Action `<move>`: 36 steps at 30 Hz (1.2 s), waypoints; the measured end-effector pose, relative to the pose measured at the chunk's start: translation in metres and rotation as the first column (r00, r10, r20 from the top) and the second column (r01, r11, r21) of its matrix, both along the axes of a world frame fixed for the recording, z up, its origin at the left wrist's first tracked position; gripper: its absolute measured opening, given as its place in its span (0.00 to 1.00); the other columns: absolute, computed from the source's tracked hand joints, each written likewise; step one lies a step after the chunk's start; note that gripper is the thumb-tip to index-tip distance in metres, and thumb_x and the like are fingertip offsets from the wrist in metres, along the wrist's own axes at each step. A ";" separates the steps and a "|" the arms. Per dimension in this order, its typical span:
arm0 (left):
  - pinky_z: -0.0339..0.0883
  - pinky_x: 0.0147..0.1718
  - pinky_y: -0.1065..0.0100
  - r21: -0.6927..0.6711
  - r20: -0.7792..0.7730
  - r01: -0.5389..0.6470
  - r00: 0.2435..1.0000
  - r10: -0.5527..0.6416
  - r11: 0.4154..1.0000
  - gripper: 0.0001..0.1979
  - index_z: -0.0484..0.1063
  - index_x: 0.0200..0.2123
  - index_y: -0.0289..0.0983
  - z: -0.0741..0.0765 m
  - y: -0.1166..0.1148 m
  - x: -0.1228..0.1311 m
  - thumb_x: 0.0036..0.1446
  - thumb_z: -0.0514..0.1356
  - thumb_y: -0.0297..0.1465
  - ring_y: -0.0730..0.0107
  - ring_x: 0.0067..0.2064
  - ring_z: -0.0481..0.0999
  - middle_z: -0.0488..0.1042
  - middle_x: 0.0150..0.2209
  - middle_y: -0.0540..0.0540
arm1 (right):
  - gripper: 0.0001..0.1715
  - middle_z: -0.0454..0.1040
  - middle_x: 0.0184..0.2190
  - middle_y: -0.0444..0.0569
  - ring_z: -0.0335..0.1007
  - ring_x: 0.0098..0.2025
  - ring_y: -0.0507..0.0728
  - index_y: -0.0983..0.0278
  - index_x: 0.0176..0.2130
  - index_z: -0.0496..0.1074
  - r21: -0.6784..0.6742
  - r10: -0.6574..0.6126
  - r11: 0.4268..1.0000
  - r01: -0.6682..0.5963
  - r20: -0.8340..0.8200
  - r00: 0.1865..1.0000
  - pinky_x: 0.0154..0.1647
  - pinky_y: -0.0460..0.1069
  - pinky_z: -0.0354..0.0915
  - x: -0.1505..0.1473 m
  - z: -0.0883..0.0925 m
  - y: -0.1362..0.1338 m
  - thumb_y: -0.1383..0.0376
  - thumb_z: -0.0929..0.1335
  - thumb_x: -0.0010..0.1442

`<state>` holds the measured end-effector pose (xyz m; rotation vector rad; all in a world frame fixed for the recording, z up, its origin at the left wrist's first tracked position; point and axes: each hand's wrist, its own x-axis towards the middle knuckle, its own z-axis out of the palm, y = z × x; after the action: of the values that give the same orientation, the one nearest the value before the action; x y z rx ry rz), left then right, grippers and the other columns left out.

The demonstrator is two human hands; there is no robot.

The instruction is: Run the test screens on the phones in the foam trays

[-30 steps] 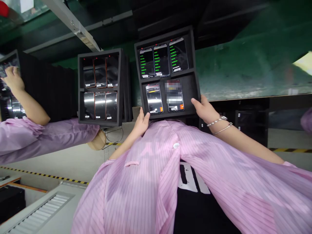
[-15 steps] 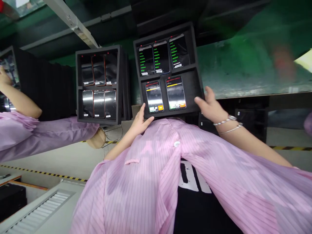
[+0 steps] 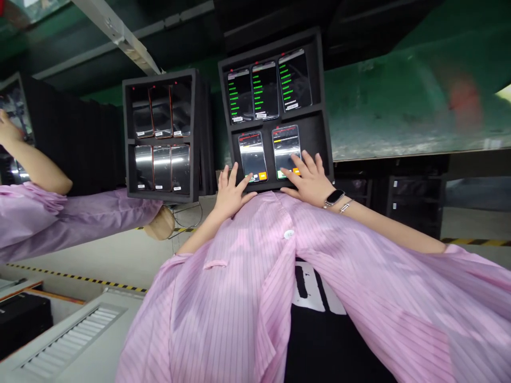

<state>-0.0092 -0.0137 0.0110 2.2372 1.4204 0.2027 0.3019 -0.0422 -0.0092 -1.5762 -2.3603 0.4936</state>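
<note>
A black foam tray stands before me with several smartphones in two rows. Green lines of text glow on the back-row phones, such as the middle back-row phone. Two front-row phones show red text and coloured buttons. My left hand rests at the tray's near left corner, fingers spread, a fingertip over the bottom of the left front phone. My right hand, with a watch on its wrist, is spread over the lower part of the right front phone. Whether its fingertips touch the screen I cannot tell.
To the left, a stack of black trays holds several dark-screened phones. A co-worker's arm reaches over another tray stack at far left. A metal post slants above the green bench.
My right hand has moved left from the tray's right edge to over the right front phone. My left hand's fingers have spread at the near left corner. The yellow bars on the front phones look shorter.
</note>
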 end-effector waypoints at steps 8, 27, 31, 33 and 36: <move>0.44 0.75 0.38 0.032 0.096 -0.128 0.988 0.124 0.991 0.44 0.56 0.75 0.41 -0.009 0.008 0.007 0.67 0.53 0.61 0.40 0.79 0.43 0.51 0.77 0.34 | 0.49 0.51 0.77 0.61 0.40 0.78 0.78 0.60 0.76 0.55 0.015 -0.049 0.999 0.050 -0.011 0.999 0.74 0.80 0.35 0.007 -0.003 0.003 0.39 0.63 0.69; 0.60 0.71 0.45 0.056 0.177 -0.119 0.978 0.107 0.991 0.34 0.67 0.66 0.39 -0.035 0.010 0.011 0.68 0.56 0.56 0.43 0.76 0.56 0.47 0.78 0.33 | 0.56 0.57 0.75 0.64 0.47 0.77 0.74 0.64 0.75 0.54 0.036 -0.117 0.992 0.117 -0.012 0.993 0.76 0.72 0.42 0.000 -0.017 0.003 0.34 0.64 0.64; 0.58 0.72 0.43 -0.053 0.160 -0.117 0.979 0.124 0.992 0.33 0.70 0.64 0.41 -0.026 0.010 0.012 0.68 0.56 0.57 0.40 0.76 0.57 0.41 0.80 0.36 | 0.47 0.54 0.77 0.59 0.43 0.78 0.76 0.59 0.72 0.62 -0.033 -0.105 0.994 0.104 -0.015 0.994 0.76 0.76 0.38 -0.002 -0.007 0.007 0.35 0.63 0.66; 0.56 0.73 0.44 -0.090 0.234 -0.190 0.950 0.206 0.978 0.38 0.65 0.69 0.41 -0.025 0.011 0.011 0.66 0.58 0.58 0.43 0.78 0.53 0.39 0.80 0.35 | 0.47 0.53 0.77 0.59 0.41 0.79 0.77 0.59 0.71 0.63 -0.045 -0.146 0.989 0.144 -0.040 0.988 0.75 0.77 0.37 0.006 -0.003 0.010 0.36 0.64 0.66; 0.54 0.74 0.49 -0.285 0.304 -0.409 0.819 0.487 0.867 0.42 0.52 0.75 0.41 -0.029 0.016 0.008 0.68 0.56 0.58 0.53 0.79 0.51 0.43 0.79 0.34 | 0.52 0.51 0.77 0.64 0.38 0.79 0.76 0.65 0.73 0.58 -0.044 -0.345 0.939 0.342 -0.108 0.932 0.77 0.76 0.34 0.030 -0.003 0.017 0.37 0.66 0.65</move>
<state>-0.0013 0.0020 -0.0182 1.5582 1.6463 0.5723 0.3322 -0.0254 -0.0125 -1.8673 -1.9428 0.5180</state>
